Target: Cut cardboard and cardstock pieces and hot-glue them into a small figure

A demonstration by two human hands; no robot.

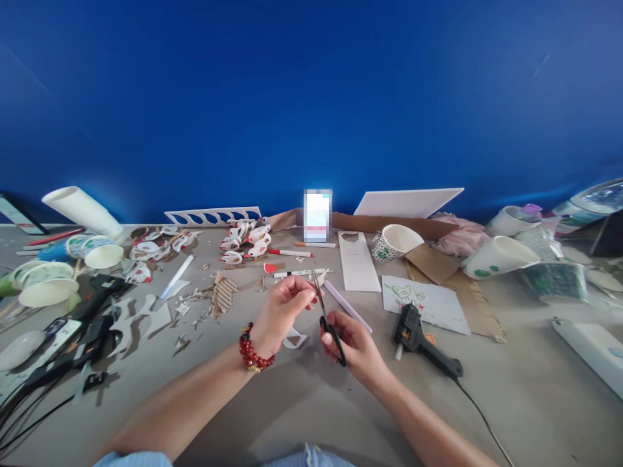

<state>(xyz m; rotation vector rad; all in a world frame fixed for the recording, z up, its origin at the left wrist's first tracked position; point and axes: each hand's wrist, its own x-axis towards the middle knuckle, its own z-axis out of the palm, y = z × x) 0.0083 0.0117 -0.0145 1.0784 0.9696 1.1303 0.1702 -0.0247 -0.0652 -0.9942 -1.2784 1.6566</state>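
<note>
My right hand [353,340] grips a pair of scissors [325,321] by the black handles, with the blades pointing away from me. Close beside the blades is my left hand [285,308], a red bead bracelet on its wrist. Its thumb and fingers are pinched together at the blades; whatever lies between them is too small to name. Below the hands, a white cut-out piece [294,338] lies on the grey table. A lilac stick [348,306] rests just beyond my right hand, and a white marker [298,274] lies past my left fingertips.
On the right lies a black glue gun [413,331] with its cord, near a drawing [423,301] and paper cups [396,243]. Red-and-white cut-outs [246,239], cardboard scraps [224,295] and more tools [97,337] spread leftward. A blurred phone screen [318,217] stands before the blue wall.
</note>
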